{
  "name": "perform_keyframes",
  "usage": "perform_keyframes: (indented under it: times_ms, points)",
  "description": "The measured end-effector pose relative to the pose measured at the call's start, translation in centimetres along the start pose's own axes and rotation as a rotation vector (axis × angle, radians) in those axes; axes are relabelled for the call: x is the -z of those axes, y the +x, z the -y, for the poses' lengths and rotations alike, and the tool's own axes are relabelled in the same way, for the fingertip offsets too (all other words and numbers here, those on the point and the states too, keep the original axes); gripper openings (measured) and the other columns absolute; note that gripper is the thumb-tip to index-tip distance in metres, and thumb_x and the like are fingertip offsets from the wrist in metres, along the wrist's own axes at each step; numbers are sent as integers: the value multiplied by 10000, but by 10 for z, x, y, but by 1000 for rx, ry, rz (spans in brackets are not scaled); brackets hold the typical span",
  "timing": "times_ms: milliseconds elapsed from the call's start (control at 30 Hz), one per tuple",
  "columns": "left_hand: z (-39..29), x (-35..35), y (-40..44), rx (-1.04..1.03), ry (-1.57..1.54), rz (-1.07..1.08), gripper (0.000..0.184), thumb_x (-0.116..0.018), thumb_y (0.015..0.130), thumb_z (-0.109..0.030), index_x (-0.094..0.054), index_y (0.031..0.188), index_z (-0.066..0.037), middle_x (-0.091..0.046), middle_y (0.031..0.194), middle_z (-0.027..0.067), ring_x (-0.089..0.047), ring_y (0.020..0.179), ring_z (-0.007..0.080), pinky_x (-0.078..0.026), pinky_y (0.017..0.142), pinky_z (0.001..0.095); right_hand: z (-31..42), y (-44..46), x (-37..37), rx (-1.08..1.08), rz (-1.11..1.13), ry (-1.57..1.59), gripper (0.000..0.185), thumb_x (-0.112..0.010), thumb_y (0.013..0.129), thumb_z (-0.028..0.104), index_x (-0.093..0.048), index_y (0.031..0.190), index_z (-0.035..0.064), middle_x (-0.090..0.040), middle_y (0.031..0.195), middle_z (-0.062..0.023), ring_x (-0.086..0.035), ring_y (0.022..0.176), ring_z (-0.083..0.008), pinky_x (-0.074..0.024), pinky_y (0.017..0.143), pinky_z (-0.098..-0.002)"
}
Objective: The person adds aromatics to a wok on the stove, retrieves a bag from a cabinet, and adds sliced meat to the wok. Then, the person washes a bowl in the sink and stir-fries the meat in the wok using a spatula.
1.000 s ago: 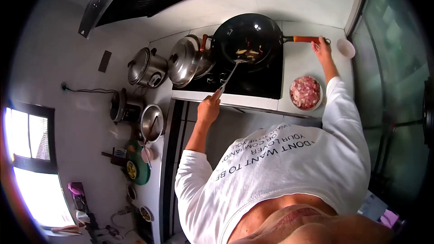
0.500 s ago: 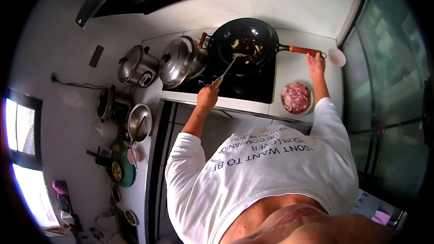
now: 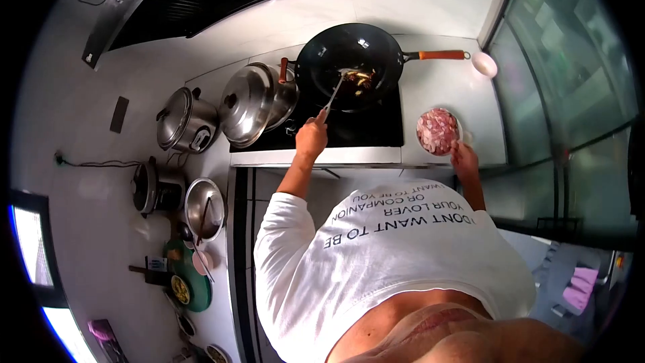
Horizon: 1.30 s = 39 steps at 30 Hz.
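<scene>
My left hand (image 3: 311, 138) is closed round the handle of a metal spatula (image 3: 334, 93). The spatula's head rests inside a black wok (image 3: 322, 50), among browned pieces and dark bits (image 3: 360, 79) at the bottom. On the counter to the right, a bowl (image 3: 459, 128) is heaped with sliced raw meat (image 3: 437, 131). My right hand (image 3: 463, 158) pinches the near right rim of that bowl. The wok's orange handle (image 3: 440, 55) points right with no hand on it.
A small pink bowl (image 3: 484, 65) stands beside the glass panel (image 3: 557, 81). Left of the wok are a lidded steel pot (image 3: 247, 104) and a cooker (image 3: 189, 119). A steel basin (image 3: 204, 208) and a green board (image 3: 196, 289) lie along the left counter.
My right hand has left the wok's handle area and come down to the meat bowl's rim. My left hand still holds the spatula in the wok. The camera view has shifted.
</scene>
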State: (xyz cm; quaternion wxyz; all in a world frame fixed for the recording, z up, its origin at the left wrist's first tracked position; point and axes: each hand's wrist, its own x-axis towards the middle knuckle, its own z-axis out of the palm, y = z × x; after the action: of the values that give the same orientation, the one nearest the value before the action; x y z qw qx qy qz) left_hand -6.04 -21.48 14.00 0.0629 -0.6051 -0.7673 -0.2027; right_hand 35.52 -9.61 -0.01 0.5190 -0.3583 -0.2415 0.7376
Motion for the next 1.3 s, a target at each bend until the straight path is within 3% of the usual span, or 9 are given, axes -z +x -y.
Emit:
perform_keyframes:
  times_ms: [200,333,467,600,733,867,1133,1267,1300]
  points:
    - [37,62,-33,-126,-102,-61,403,-612,739,-109,-546,1135,-140,-602,792,166,-590,717,354,-478,601,421,-42,-46,33,74,-236,-74,165,-511,846,129,-521,1001,74,-604,849,-35,-570,695,-117,-449,549,-219]
    - [51,81,-40,-181,-137,65,386,-600,740,-89,-549,1120,-135,-614,842,159,-589,774,351,-478,638,420,-60,-63,12,113,-284,-80,143,-514,834,125,-537,967,79,-597,819,-20,-569,674,-108,-432,529,-204]
    - [42,65,-20,-196,-106,217,369,-576,731,-65,-443,1068,-134,-604,786,191,-582,740,389,-463,626,462,-92,-64,-16,50,-207,-117,142,-515,832,124,-533,964,73,-595,802,-22,-564,653,-102,-419,514,-209]
    - [47,20,12,-273,-256,182,317,-530,733,-39,-394,1009,-118,-587,736,232,-567,725,432,-442,621,500,-115,-82,-59,17,-207,-267,167,-519,827,147,-536,975,74,-610,817,-30,-571,653,-100,-427,528,-222]
    - [46,-4,43,-233,-363,90,342,-508,766,-70,-422,1095,-108,-591,781,258,-564,753,445,-447,650,499,-136,-97,-63,5,-199,-367,160,-500,843,177,-543,981,108,-613,828,-15,-580,703,-98,-441,591,-240]
    - [48,-16,74,-341,-357,-58,410,-508,773,-90,-459,1180,-96,-597,828,258,-576,789,426,-465,676,472,-150,-109,-41,15,-293,-357,184,-496,832,161,-532,1000,96,-620,842,-27,-588,710,-104,-435,574,-239]
    - [55,7,78,-290,16,119,445,-543,778,-159,-475,1218,-160,-602,805,203,-597,753,374,-491,667,454,-163,-131,-30,52,-380,-312,178,-481,855,142,-521,1011,67,-616,837,-48,-585,686,-112,-438,543,-236]
    - [86,39,57,-261,28,140,442,-551,775,-158,-497,1210,-214,-600,787,190,-600,737,367,-493,665,447,-166,-122,-34,29,-344,-333,171,-484,852,133,-532,994,51,-606,824,-58,-576,670,-119,-443,540,-228]
    - [84,58,49,-192,-19,199,394,-539,784,-162,-529,1178,-162,-617,924,191,-592,845,363,-475,736,421,-167,-118,-35,27,-331,-339,170,-486,849,131,-538,987,47,-602,817,-61,-572,665,-123,-446,544,-225]
